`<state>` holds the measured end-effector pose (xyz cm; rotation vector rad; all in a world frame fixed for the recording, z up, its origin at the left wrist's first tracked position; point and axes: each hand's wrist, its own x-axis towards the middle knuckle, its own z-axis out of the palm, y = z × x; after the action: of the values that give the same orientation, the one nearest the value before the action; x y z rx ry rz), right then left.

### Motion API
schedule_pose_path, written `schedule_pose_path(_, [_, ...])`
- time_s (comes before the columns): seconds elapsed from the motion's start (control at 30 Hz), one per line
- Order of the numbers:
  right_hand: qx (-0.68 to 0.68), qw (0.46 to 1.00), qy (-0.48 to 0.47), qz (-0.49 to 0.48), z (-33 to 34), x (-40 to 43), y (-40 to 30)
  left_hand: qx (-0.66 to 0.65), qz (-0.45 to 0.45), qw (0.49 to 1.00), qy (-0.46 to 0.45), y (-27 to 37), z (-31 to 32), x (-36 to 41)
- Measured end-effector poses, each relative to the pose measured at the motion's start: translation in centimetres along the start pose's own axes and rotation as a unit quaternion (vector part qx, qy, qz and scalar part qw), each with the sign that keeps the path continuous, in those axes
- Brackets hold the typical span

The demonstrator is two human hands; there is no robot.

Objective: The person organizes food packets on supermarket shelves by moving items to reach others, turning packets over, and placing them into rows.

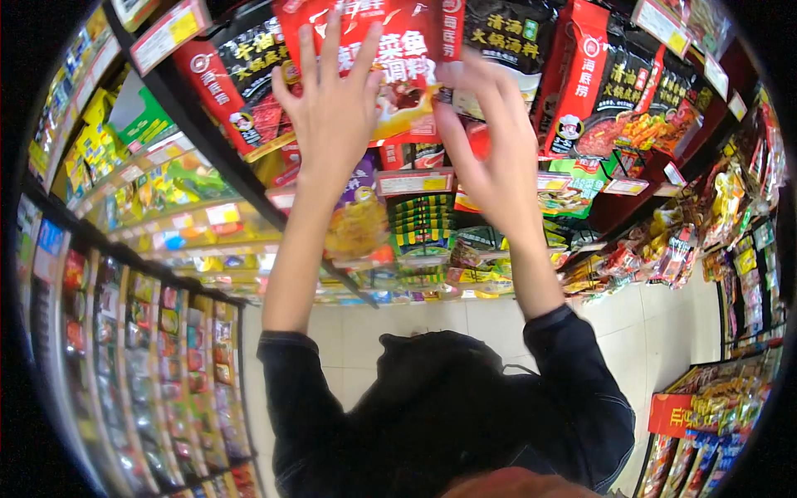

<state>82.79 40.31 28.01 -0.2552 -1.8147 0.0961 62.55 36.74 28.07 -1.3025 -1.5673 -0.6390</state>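
A red seasoning packet [408, 75] with large white writing and a food picture stands upright at the top of the view, on the shelf front. My left hand [336, 103] lies against its left part, palm towards the packet and fingers spread upwards. At the packet's right edge is my right hand [498, 118], blurred, with thumb and fingers curved apart. Whether those fingertips pinch the edge cannot be made out. Black-and-red hotpot seasoning packets flank it: one on the left [246, 87], one behind my right hand [507, 37], and more to the right [607, 93].
Price tags [416, 182] line the shelf edge below the packets. Lower hooks hold green-and-yellow packets [423, 221] and a purple packet [361, 211]. Hanging snack bags [672, 249] jut out on the right. Another shelf rack [162, 348] stands left, above pale floor tiles [352, 336].
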Motion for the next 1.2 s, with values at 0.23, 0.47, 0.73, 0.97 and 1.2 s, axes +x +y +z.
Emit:
schedule_pose_path(0.23, [0.001, 0.953, 0.126, 0.277, -15.0, -16.1, 4.2, -0.389, -0.037, 0.92, 0.02, 10.2, -4.8, -10.7])
schedule_pose_path(0.47, [-0.013, 0.857, 0.2, 0.475, -24.6, -25.1, 5.2, -0.656, -0.131, 0.659, -0.344, 24.4, -5.8, -25.8])
schedule_pose_path(0.73, [0.019, 0.822, 0.153, 0.548, -23.2, -31.3, 12.1, -0.55, -0.057, 0.636, -0.538, 25.9, -2.4, -32.0])
schedule_pose_path(0.97, [-0.073, 0.897, 0.045, 0.434, -20.6, -27.8, 24.0, -0.517, -0.091, 0.624, -0.579, 29.0, -2.4, -30.5])
schedule_pose_path(1.2, [-0.237, 0.891, -0.016, 0.386, -19.5, -29.3, 25.9, -0.531, -0.194, 0.569, -0.597, 32.4, -6.6, -31.7])
